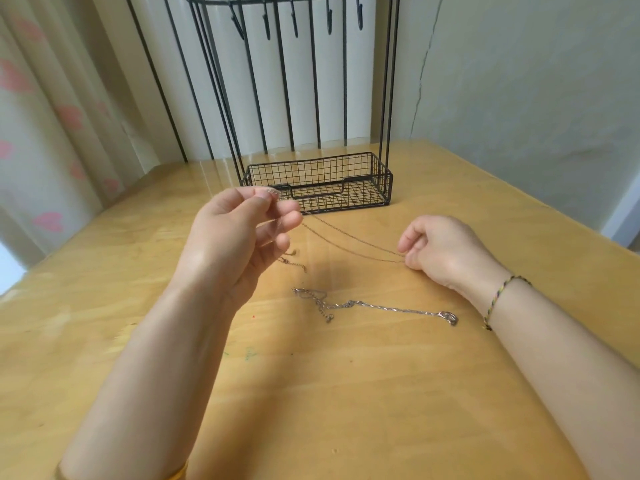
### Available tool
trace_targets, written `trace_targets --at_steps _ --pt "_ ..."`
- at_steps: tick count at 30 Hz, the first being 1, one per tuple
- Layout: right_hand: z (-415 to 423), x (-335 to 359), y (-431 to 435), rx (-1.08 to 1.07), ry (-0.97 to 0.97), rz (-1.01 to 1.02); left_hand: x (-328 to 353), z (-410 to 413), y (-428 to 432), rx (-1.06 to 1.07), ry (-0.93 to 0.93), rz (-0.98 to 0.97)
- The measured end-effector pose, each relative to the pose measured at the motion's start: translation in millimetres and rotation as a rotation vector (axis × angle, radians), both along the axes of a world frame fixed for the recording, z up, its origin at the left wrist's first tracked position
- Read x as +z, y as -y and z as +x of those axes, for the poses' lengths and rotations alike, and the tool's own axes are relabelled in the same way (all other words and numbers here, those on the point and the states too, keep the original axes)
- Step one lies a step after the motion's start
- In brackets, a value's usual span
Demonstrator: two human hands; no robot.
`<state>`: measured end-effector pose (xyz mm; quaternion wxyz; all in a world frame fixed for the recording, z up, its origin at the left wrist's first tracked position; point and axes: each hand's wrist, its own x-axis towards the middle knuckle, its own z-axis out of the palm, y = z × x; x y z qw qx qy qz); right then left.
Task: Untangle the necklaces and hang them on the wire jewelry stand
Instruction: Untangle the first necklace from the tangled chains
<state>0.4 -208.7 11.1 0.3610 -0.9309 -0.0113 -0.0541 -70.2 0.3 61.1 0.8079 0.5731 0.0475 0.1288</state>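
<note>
Working over wood table (138, 323), stand (314, 98) at back by wall (519, 81). Pinching gold chain (349, 242) in left hand (239, 233), raised before basket (388, 181); pinching its far bend in right hand (443, 247), low near table. Risking a snapped link by pulling too hard, or snagging clasp ends (292, 263) on silver necklace (388, 308) lying slack nearer. Showing as two very thin strands stretching between hands, slightly apart, clasp ends dangling under left hand. Not yet hanging anything on hooks (294, 26)
</note>
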Motion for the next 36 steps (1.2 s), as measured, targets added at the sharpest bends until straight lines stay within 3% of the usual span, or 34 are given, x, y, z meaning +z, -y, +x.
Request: trace_targets --at_steps 7,12,14,19,32,34,36 --pt "-4 1 -7 0.017 0.13 -0.118 3 -2 13 -0.103 0.02 -0.2" --pt "-31 32 -30 0.267 0.447 0.496 0 -2 23 -0.18 -0.023 -0.195" --pt "-42 38 -38 0.346 0.554 0.547 -1 -2 25 -0.203 -0.039 -0.193" --pt "-49 30 -52 0.474 0.722 0.299 -4 -1 28 -0.264 -0.045 -0.188" --pt "-47 23 -55 0.49 0.772 -0.112 -10 -2 34 -0.307 -0.091 -0.085" --pt "-47 23 -55 0.499 0.747 -0.133 -10 -3 35 -0.318 -0.092 -0.061" --pt "-48 24 -55 0.503 0.661 0.008 -9 -4 36 -0.316 -0.096 -0.052"
